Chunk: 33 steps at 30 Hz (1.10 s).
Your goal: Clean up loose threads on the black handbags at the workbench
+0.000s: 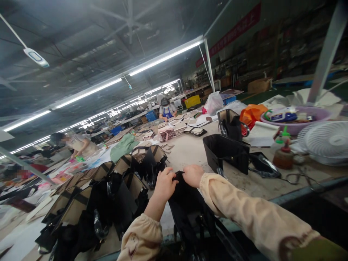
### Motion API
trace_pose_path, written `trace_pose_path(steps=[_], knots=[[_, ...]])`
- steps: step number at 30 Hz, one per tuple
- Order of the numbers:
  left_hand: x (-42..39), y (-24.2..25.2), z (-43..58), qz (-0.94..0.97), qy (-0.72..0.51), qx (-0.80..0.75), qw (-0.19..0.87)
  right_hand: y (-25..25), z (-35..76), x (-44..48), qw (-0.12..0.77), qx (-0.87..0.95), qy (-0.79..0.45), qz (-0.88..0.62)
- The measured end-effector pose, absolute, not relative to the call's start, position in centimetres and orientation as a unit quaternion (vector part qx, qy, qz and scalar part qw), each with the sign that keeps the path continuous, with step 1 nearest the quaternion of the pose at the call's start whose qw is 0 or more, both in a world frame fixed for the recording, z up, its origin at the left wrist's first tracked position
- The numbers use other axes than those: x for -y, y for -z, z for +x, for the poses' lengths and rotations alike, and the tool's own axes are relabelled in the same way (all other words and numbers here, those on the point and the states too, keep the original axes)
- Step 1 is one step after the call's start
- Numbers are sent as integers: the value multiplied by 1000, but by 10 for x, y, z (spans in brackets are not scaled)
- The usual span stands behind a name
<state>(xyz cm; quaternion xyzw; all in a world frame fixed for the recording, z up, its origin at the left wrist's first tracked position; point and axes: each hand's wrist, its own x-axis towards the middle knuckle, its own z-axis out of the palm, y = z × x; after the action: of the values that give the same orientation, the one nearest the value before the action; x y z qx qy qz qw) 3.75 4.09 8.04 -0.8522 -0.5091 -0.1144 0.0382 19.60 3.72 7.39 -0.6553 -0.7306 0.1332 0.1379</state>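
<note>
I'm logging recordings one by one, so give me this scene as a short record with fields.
Left hand: fingers on the upper edge of a black bag
Right hand: pinching that same edge
To the left: cluster of black bags with tan insides
To the right: open black bag, purple basin, white fan
Further off: a person in a blue apron
Lighting: overhead tube lights

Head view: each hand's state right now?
Left hand: closed on the black bag, at its upper edge.
Right hand: closed on the same bag's upper edge.
</note>
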Motion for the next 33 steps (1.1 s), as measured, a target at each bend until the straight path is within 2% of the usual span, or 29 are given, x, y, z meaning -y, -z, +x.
trace_pose_path(steps=[6, 15, 33], knots=[[-39, -80, 38, -862, 127, 488, 60, -75, 199, -37, 136, 730, -134, -656], [-47, -70, 36, -844, 177, 506, 21, -72, 205, -38, 141, 743, -128, -641], [-43, -76, 45, -815, 76, 569, 77, -74, 201, -49, 116, 769, -88, -622]])
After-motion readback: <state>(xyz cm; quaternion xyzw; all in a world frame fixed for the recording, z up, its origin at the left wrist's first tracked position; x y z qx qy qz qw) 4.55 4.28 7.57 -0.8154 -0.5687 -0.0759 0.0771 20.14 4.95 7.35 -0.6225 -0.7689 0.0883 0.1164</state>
